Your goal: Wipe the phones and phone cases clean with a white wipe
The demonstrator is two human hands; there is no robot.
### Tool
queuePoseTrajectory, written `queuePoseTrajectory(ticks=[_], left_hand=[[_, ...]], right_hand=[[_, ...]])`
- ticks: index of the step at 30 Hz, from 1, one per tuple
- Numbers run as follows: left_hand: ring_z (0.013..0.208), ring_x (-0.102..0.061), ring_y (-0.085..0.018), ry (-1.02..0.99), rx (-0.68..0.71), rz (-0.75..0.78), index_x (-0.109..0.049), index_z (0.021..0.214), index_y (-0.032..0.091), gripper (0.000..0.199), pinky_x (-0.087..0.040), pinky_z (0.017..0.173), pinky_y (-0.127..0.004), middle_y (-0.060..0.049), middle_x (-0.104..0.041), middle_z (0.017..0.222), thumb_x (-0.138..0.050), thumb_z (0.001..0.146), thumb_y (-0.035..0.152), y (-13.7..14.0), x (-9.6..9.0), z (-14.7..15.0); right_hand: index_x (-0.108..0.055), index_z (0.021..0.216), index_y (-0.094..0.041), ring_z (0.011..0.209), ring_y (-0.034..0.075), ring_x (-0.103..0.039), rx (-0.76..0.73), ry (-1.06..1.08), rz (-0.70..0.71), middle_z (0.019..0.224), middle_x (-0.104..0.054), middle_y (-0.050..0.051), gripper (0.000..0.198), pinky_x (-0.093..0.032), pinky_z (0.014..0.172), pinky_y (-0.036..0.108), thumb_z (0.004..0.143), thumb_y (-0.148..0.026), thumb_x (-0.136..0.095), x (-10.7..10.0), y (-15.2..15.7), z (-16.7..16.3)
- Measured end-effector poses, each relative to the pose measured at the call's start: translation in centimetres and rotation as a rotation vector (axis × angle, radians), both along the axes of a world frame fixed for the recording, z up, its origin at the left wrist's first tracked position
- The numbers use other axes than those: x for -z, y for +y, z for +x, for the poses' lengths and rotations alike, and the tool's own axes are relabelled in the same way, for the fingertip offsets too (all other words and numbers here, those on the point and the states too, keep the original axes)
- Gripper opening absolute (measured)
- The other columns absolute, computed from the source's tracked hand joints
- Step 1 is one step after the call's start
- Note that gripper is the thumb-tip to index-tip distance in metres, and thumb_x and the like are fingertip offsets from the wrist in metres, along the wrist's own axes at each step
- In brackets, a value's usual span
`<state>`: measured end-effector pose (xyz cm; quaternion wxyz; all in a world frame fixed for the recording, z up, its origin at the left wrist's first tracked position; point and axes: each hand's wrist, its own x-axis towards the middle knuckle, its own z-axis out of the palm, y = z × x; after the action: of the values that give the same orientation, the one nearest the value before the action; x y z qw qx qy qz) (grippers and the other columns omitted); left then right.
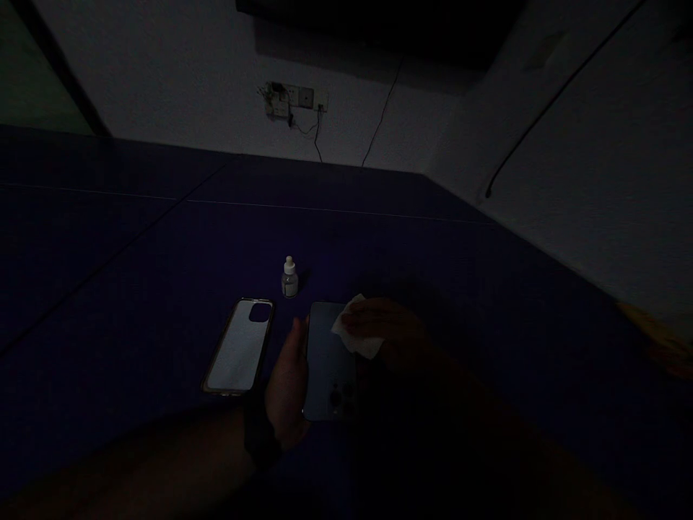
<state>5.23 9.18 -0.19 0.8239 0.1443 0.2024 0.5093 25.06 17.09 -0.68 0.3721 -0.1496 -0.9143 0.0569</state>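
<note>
My left hand (289, 390) grips a smartphone (325, 361) along its left edge, thumb pointing up beside it. The phone's back faces me, with its camera lenses at the lower right. With closed fingers, my right hand (384, 321) presses a white wipe (360, 336) on the upper right of the phone's back. To the left lies a phone case (240, 350) with a dark rim and a camera cutout at its top. Beyond the phone stands a small dropper bottle (290, 280) with a white cap. Deep shadow hides much of my right arm.
A dark blue surface (162, 253) with thin seams runs to the wall (189, 79). Sockets with plugged-in cables (295, 97) are on that wall, below a dark panel (379, 29). A black cable (563, 101) hangs at the right. Something yellowish (650, 332) lies at the right edge.
</note>
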Motion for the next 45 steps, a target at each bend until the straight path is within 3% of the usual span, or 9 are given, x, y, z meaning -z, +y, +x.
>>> queuePoseTrajectory(ticks=[4,8,17,21,26,31,36,40,45], left_hand=[[0.104,-0.071,-0.027,-0.028,0.028,0.013,-0.046,0.151,0.024,0.063,-0.053,0.092,-0.04,-0.013,-0.072,0.121,-0.044,0.101,0.061,0.0,-0.1,-0.1],[0.102,-0.071,-0.026,-0.006,0.004,-0.01,-0.044,0.152,0.023,0.061,-0.053,0.092,-0.04,-0.013,-0.072,0.122,-0.04,0.103,0.059,0.1,-0.5,-0.1],[0.109,-0.07,-0.027,-0.017,-0.01,-0.011,-0.045,0.153,0.024,0.062,-0.051,0.098,-0.042,-0.013,-0.071,0.126,-0.042,0.102,0.059,0.1,-0.3,0.0],[0.112,-0.069,-0.028,-0.03,-0.001,-0.013,-0.047,0.152,0.024,0.063,-0.05,0.1,-0.042,-0.012,-0.071,0.127,-0.043,0.101,0.06,0.1,-0.2,0.1],[0.113,-0.069,-0.028,-0.015,-0.018,0.004,-0.044,0.154,0.025,0.062,-0.05,0.101,-0.043,-0.012,-0.071,0.128,-0.04,0.103,0.059,0.1,-0.1,0.1],[0.11,-0.07,-0.027,-0.009,-0.032,0.004,-0.044,0.154,0.025,0.064,-0.05,0.1,-0.043,-0.012,-0.071,0.127,-0.043,0.102,0.06,0.1,-0.2,0.0],[0.11,-0.07,-0.028,0.006,-0.017,-0.005,-0.046,0.153,0.024,0.062,-0.05,0.1,-0.043,-0.012,-0.071,0.126,-0.044,0.101,0.06,0.1,-0.2,0.0],[0.113,-0.069,-0.029,0.016,-0.032,-0.017,-0.046,0.153,0.025,0.061,-0.049,0.101,-0.044,-0.012,-0.071,0.127,-0.042,0.102,0.059,0.2,-0.2,-0.1],[0.115,-0.068,-0.03,-0.011,-0.014,0.013,-0.048,0.151,0.023,0.064,-0.049,0.102,-0.044,-0.012,-0.071,0.127,-0.05,0.099,0.059,0.2,-0.3,-0.1]], right_hand=[[-0.058,0.145,-0.022,0.134,0.025,-0.061,0.124,-0.005,-0.014,0.14,-0.069,0.011,0.055,-0.054,0.108,0.049,0.092,-0.013,-0.044,0.2,0.1,0.1],[-0.063,0.138,-0.024,0.128,0.023,-0.065,0.001,0.016,-0.021,0.132,-0.074,0.008,0.05,-0.057,0.104,0.045,0.092,-0.014,-0.046,0.2,0.1,0.1],[-0.062,0.138,-0.022,0.126,0.024,-0.067,-0.019,-0.027,0.039,0.129,-0.075,0.011,0.049,-0.058,0.1,0.044,0.091,-0.014,-0.048,-0.3,0.0,0.0],[-0.058,0.144,-0.019,0.132,0.026,-0.063,0.125,-0.069,0.052,0.137,-0.07,0.013,0.053,-0.056,0.104,0.048,0.093,-0.015,-0.046,-0.2,-0.2,-0.4],[-0.062,0.139,-0.022,0.127,0.023,-0.066,-0.025,-0.02,0.031,0.129,-0.075,0.01,0.047,-0.057,0.102,0.044,0.095,-0.018,-0.046,0.2,-0.2,-0.8],[-0.059,0.142,-0.019,0.132,0.024,-0.063,0.098,0.008,0.015,0.135,-0.071,0.012,0.052,-0.055,0.105,0.047,0.094,-0.012,-0.043,0.4,0.0,-1.0],[-0.061,0.138,-0.025,0.128,0.024,-0.066,-0.037,0.051,-0.004,0.129,-0.075,0.009,0.047,-0.056,0.102,0.046,0.095,-0.017,-0.045,0.5,0.0,-1.0],[-0.06,0.141,-0.022,0.131,0.025,-0.063,0.076,0.001,0.012,0.135,-0.072,0.011,0.051,-0.054,0.104,0.048,0.093,-0.016,-0.045,0.5,-0.1,-1.0],[-0.059,0.142,-0.024,0.131,0.025,-0.063,0.031,-0.011,0.026,0.133,-0.073,0.008,0.055,-0.055,0.104,0.048,0.09,-0.015,-0.044,0.6,-0.1,-0.9]])
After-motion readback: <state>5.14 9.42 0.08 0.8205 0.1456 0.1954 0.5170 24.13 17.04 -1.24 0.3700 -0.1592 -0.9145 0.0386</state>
